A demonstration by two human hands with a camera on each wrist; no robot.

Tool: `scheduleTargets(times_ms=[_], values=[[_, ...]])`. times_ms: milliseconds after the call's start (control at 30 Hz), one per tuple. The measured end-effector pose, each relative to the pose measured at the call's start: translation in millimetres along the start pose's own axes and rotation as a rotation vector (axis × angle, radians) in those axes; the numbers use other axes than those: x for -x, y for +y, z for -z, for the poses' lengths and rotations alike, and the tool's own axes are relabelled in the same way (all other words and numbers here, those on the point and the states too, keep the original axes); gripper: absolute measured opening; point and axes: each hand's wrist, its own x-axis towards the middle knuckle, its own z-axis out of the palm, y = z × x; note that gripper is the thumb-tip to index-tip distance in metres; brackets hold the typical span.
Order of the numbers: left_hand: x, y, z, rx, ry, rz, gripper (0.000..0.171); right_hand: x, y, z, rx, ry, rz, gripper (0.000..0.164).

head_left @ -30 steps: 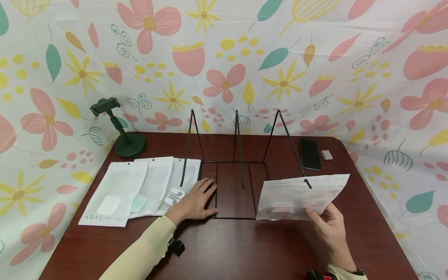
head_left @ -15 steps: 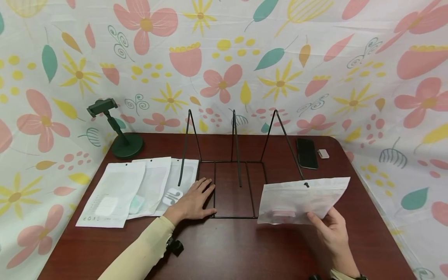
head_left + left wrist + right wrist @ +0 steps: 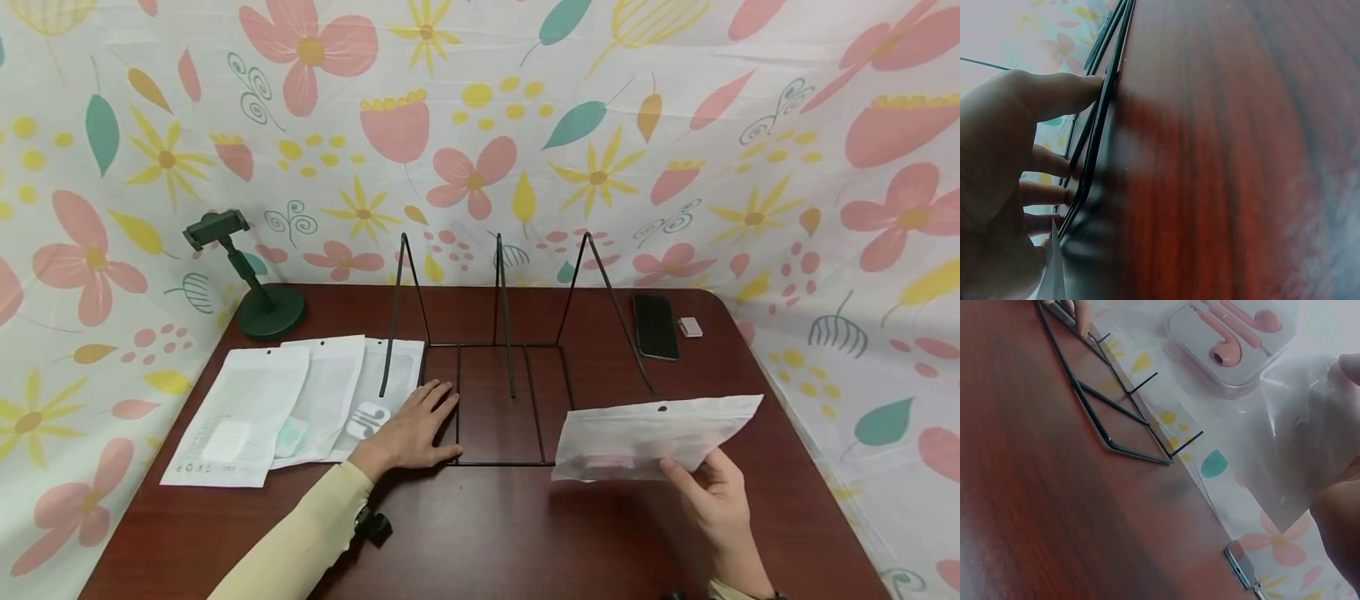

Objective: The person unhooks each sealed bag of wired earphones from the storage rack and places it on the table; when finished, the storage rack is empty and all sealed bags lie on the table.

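Observation:
My right hand [image 3: 716, 508] pinches the lower right part of a white pouch [image 3: 637, 442] between thumb and fingers. Through its clear side, the right wrist view shows pink earphones [image 3: 1229, 347] in a clear case. A small hole sits near the pouch's top edge, just below the tip of the rack's right prong and apart from it. My left hand [image 3: 408, 433] rests with fingers spread on the left side of the black wire rack's base [image 3: 498, 464]. In the left wrist view its thumb [image 3: 1063, 94] touches the wire.
Several white pouches [image 3: 247, 400] lie overlapping left of the rack, one partly under my left forearm or hand. A green phone stand [image 3: 270, 310] is at the back left. A phone [image 3: 656, 327] and a small white block [image 3: 690, 327] lie at the back right.
The right prong's tip was through the pouch's hole; now the pouch is off it, slightly nearer me and tilted flatter. My left hand stays on the rack.

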Motion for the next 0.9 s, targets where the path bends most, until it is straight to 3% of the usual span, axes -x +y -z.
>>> scheduleTargets(times_ms=[167, 433, 900], values=[[-0.2, -0.1, -1.4, 0.001, 0.0, -0.004, 0.083, 6.9, -1.2, 5.2, -0.023, 0.007, -0.009, 0.043], [-0.9, -0.4, -1.7, 0.003, 0.004, 0.004, 0.083, 15.0, -2.6, 16.9, -0.184, 0.034, 0.027, 0.045], [-0.9, -0.8, -1.6, 0.001, 0.008, 0.004, 0.083, 24.9, -7.7, 40.0, -0.152, 0.101, -0.019, 0.045]])
